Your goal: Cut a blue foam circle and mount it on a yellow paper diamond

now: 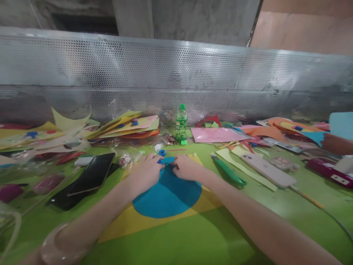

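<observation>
A large blue paper circle (168, 198) lies on a yellow paper sheet (118, 228) in front of me. My left hand (150, 171) rests at the circle's upper left, fingers curled with the tips at its top edge. Opposite it, my right hand (187, 167) is closed in a pinch at the upper right. A small dark curved line shows on the blue between the fingertips. Whatever the fingers pinch is hidden or too small to name. Just beyond my hands sits a small blue round container (162, 152).
A green bottle (181, 125) stands behind. To the right lie a green-handled cutter (228, 171), a white phone (267, 171) with a cable and a purple power strip (331, 171). Dark phones (93, 173) are left. Coloured paper (129, 127) lines the perforated metal panel (149, 70).
</observation>
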Motion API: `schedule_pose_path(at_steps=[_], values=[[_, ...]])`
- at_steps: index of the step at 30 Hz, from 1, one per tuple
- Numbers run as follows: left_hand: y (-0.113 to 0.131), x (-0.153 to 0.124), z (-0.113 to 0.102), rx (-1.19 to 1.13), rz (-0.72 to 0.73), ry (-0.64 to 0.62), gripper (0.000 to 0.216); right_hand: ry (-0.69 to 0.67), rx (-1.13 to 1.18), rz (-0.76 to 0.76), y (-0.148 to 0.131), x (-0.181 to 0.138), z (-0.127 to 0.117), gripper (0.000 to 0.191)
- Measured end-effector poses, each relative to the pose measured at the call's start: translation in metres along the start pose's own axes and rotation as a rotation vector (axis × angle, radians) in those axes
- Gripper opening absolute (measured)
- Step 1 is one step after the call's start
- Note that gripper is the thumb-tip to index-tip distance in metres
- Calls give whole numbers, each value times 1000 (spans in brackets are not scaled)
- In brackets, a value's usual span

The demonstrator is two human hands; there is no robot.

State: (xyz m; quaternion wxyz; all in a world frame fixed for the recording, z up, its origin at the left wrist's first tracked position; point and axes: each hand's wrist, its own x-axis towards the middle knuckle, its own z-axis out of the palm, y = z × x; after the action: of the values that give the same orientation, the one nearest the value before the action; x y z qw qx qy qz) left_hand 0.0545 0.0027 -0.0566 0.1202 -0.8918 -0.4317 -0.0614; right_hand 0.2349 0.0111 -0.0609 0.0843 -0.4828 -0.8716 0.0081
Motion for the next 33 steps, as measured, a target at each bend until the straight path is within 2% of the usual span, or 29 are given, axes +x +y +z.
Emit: schedule_pose_path(at_steps=[9, 20, 26, 33], values=[[-3, 2, 2, -44, -28, -8, 41, -22, -30, 7, -2, 0, -3, 23], [0, 1, 7, -276, -64, -54, 36, -54, -37, 12, -2, 0, -3, 25], [5, 2, -3, -263, -77, -114, 40, -41, -43, 2, -2, 0, -2, 25], [5, -1, -5, -189, -86, -101, 40, -40, -64, 7, -3, 1, -1, 25]])
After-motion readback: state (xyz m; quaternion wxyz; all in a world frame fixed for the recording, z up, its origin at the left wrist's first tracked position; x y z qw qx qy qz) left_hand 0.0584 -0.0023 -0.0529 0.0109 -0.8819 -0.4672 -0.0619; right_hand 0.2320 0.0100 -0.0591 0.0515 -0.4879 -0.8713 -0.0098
